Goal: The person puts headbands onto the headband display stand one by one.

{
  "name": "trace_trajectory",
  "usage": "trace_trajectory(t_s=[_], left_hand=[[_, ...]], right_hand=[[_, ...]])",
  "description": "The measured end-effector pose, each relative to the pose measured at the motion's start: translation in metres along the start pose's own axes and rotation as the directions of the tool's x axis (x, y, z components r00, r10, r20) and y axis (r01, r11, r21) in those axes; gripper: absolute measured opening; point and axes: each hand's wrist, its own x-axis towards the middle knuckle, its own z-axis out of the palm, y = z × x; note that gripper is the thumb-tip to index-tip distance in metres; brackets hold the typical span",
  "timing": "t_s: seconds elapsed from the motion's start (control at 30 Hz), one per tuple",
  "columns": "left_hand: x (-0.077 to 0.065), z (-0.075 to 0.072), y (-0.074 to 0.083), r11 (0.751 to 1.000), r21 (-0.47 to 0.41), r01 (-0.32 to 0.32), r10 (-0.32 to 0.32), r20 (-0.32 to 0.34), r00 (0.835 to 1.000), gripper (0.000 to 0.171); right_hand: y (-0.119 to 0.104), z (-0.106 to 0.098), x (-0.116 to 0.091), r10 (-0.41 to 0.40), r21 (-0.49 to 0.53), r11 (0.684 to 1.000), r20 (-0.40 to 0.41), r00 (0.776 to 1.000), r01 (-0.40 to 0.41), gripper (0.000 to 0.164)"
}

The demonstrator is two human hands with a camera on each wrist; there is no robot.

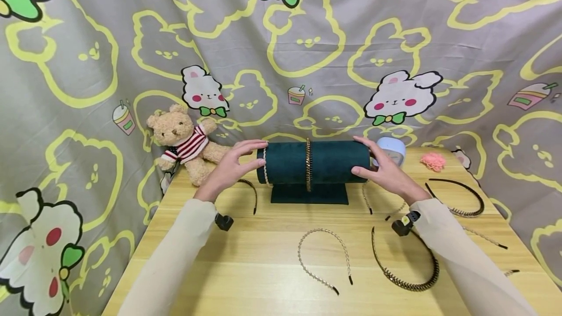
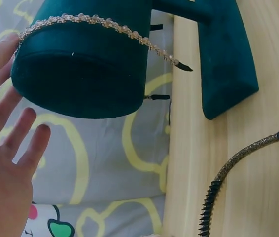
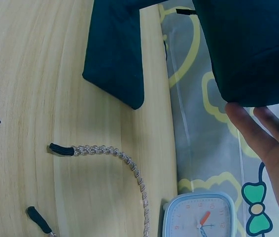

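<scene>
Dark-green velvet cylinder stand (image 1: 333,162): on pale wooden table (image 1: 246,262)
Left hand (image 1: 232,165): fingers spread, touching left end
Right hand (image 1: 387,170): likewise, right end
Square pale-blue clock (image 1: 392,144): partly behind right hand
Tan plush bear (image 1: 177,128): near left hand

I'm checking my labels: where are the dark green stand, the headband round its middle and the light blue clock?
Dark green stand (image 1: 334,163), head view: front of its roll.
Headband (image 1: 309,164), head view: its front section.
Light blue clock (image 3: 198,216), right wrist view: its dial.
</scene>
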Motion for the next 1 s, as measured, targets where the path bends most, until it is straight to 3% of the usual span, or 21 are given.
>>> trace_trajectory(t_s=[0.2, 1.0], left_hand=[[0.006, 0.008, 0.005, 0.998, 0.063, -0.027, 0.028, -0.003, 1.000, 0.047], [0.027, 0.030, 0.028, 0.981, 0.170, -0.099, 0.094, 0.037, 0.995, 0.047]], right_hand=[[0.000, -0.001, -0.001, 0.002, 0.000, 1.000, 0.000, 1.000, -0.002, 0.087], [-0.001, 0.002, 0.000, 0.002, 0.031, 1.000, -0.014, 1.000, -0.002, 0.084]])
